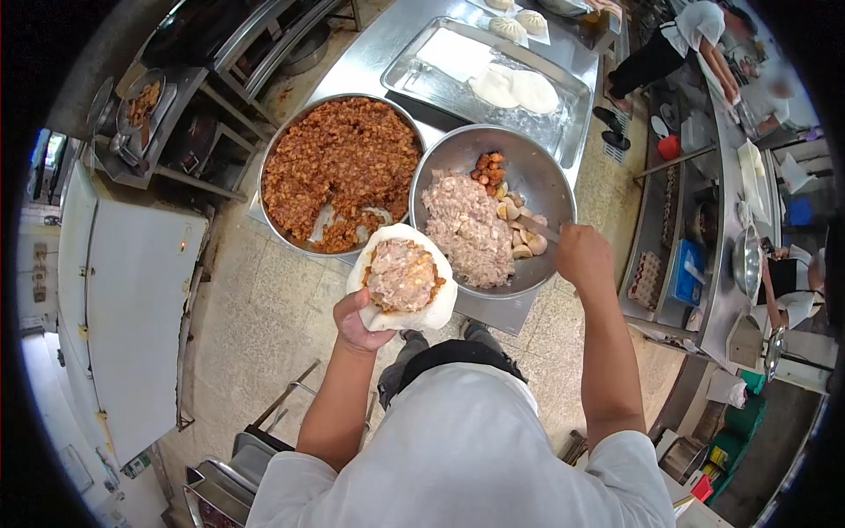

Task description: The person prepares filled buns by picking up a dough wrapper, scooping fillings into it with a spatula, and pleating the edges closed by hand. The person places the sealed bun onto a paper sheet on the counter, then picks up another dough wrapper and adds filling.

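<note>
Here, a person's left hand (361,328) cradles a dough round (433,308) topped with minced meat (400,275), its thumb on the rim, its other fingers hidden beneath. The right hand (585,255) grips a flat utensil (539,229) in closed fingers, its blade inside the metal bowl (539,180) to their left; a pan (323,223) of reddish filling (339,154) sits beyond the left thumb.

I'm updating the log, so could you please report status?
Left hand: cupping filled dough round. Right hand: holding flat utensil at steel bowl. No obstruction seen.
</note>
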Available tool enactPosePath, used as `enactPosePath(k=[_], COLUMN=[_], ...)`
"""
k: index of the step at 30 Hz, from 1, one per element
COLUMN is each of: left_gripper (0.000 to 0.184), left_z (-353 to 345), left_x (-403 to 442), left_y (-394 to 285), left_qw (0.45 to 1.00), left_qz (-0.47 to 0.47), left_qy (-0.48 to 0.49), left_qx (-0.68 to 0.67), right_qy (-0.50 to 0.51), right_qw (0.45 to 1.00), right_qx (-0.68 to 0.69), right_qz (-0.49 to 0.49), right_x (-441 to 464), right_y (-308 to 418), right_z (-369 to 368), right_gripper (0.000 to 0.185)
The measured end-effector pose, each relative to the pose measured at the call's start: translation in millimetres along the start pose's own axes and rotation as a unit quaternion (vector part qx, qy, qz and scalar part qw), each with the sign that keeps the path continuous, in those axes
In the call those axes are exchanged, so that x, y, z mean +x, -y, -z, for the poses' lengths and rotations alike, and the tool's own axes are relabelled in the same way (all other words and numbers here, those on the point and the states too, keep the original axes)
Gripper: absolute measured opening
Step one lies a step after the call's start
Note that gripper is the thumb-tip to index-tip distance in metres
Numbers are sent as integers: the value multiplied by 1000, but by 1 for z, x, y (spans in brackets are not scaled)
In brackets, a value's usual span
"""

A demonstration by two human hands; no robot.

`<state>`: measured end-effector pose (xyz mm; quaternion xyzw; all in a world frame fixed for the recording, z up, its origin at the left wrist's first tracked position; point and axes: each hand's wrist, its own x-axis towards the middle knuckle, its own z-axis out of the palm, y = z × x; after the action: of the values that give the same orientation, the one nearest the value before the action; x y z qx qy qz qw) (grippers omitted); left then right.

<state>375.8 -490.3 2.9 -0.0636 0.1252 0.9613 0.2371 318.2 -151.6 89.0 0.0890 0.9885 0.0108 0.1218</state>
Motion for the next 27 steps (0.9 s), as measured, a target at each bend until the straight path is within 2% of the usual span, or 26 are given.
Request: enactPosePath(k=[8,15,17,22,24,26,27], left_gripper=[81,78,80,71,70,73,77], left_z=[-9,-8,-9,-23,-28,-30,-32], left_x=[11,44,58,81,83,83,83], left_y=[-2,1,1,11,17,21,22], left_qw=[1000,1000,999,997,999,999,998], left_qz=[10,10,24,0,-13,-2,5], left_qy=[-2,0,2,30,51,36,21], left_qx=[-16,-2,25,-76,-5,27,62], right_qy=[10,-44,-127,-81,-67,-87,-72], right_qw=[994,973,954,932,927,905,906], right_qx=[70,210,271,349,359,360,360], right_qz=[-88,-82,-3,60,81,208,208], right_x=[-3,-20,-28,-74,-84,-89,-91], right_y=[6,-20,-23,9,15,19,23], right_z=[-14,-23,-21,55,59,57,56], right_gripper=[26,28,24,22,22,22,22])
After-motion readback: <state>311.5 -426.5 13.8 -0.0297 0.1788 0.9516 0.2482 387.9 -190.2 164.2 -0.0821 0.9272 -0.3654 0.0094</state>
